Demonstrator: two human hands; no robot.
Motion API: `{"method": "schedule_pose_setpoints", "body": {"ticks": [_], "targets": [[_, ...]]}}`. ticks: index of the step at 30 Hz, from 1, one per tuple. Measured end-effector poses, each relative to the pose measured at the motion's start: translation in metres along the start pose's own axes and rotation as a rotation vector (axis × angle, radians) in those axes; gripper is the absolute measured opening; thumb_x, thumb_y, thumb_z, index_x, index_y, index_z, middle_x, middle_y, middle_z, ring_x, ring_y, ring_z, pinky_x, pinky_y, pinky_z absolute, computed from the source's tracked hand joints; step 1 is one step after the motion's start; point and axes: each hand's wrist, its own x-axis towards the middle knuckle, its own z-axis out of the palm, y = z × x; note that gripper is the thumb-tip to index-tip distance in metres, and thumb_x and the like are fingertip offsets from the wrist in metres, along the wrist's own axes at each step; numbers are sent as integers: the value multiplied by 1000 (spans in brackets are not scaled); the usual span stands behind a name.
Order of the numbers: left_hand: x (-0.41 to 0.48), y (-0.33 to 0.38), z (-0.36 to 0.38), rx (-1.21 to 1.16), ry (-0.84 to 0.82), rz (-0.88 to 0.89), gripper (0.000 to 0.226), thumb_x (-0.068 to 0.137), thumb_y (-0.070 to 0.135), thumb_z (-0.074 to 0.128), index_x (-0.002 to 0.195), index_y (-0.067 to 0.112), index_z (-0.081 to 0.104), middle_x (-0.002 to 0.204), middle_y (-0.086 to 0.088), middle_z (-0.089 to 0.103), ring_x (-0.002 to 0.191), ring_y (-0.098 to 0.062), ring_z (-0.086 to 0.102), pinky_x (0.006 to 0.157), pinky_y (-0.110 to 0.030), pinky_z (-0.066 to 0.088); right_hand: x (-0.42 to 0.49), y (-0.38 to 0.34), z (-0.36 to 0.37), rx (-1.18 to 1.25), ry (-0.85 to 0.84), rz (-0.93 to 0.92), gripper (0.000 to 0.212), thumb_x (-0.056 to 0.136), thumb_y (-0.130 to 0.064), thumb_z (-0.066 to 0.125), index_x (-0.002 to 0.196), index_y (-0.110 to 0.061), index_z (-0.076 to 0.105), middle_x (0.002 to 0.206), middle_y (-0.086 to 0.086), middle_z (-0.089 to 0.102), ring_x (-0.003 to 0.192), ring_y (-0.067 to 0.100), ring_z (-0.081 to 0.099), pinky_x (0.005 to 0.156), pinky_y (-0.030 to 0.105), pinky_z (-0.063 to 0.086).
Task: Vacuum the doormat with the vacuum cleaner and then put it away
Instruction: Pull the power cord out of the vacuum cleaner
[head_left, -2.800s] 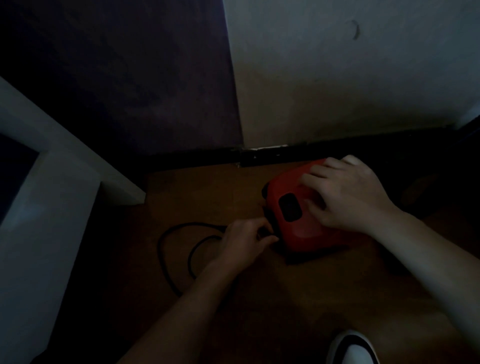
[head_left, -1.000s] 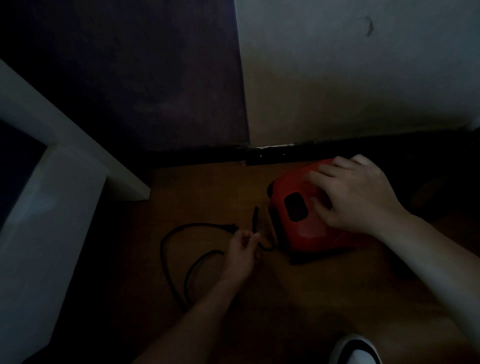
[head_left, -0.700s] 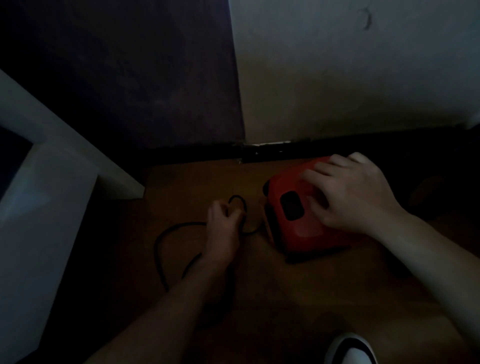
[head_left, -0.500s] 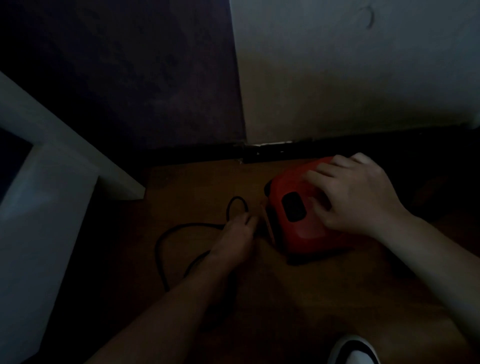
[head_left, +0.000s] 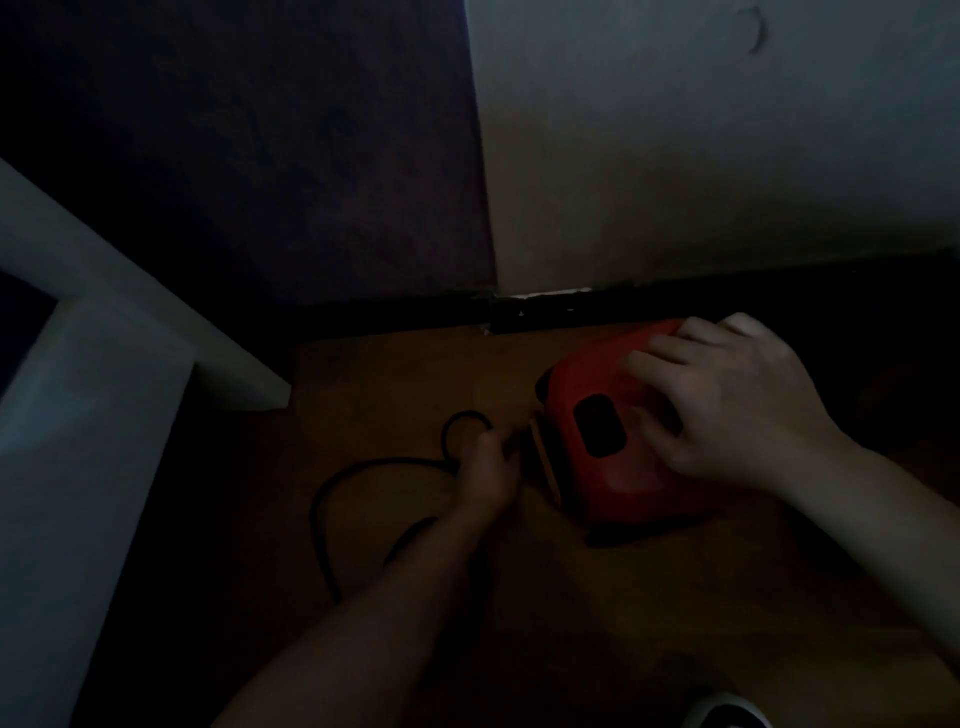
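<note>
Vacuum cleaner (head_left: 608, 467), red w/ a dark oval panel on top, sits on the wooden floor (head_left: 395, 374) close to the wall (head_left: 701, 156) & its dark skirting, right of centre in my view. Right hand (head_left: 727, 400) rests on top of it, fingers spread & loosely bent, thumb by the panel; I see it wrapped round nothing. Left hand (head_left: 485, 465) is just beside the unit's left edge, fingers curled round the black cord (head_left: 332, 488), which loops behind the hand & trails left across the floor. V. dim, so finer grip detail is lost. White furniture (head_left: 78, 415) stands at left; a shoe tip (head_left: 727, 714) shows bottom right.
</note>
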Motion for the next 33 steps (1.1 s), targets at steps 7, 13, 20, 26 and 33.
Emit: {"method": "schedule_pose_setpoints", "body": {"ticks": [7, 13, 20, 26, 33], "targets": [[-5, 24, -44, -339, -176, 152, 20, 95, 1, 58, 107, 16, 59, 98, 11, 63, 91, 7, 60, 77, -10, 46, 0, 0, -1, 5, -10, 6, 47, 82, -47, 41, 105, -20, 72, 92, 1, 71, 89, 31, 63, 76, 40, 41], [-34, 20, -71, 29, -189, 378, 39, 81, 60, 67, 105, 30, 59, 102, 14, 55, 99, -2, 56, 85, -19, 45, 0, -3, -5, -8, -59, 40, 46, 83, -47, 41, 107, -22, 71, 93, -1, 71, 90, 29, 63, 77, 40, 41], [-42, 41, -67, 266, -178, 554, 22, 96, 37, 62, 102, 18, 72, 99, 5, 72, 84, -3, 61, 73, -23, 47, 1, -2, -3, -28, -77, 41, 52, 82, -49, 39, 112, -22, 71, 95, -1, 72, 92, 29, 63, 79, 40, 41], [-45, 53, -59, 130, -301, 248, 21, 93, 40, 65, 84, 24, 73, 76, 9, 71, 64, -1, 61, 59, -23, 48, 1, -3, -5, -33, -71, 46, 52, 81, -49, 38, 110, -21, 72, 94, 0, 72, 90, 29, 63, 78, 40, 40], [-52, 40, -45, -348, -399, -115, 25, 86, 28, 75, 62, 22, 75, 71, -4, 74, 70, -19, 61, 69, -35, 46, 1, -3, -3, -29, -54, 39, 49, 82, -47, 41, 108, -19, 72, 91, 1, 71, 88, 31, 63, 77, 40, 40]]}}
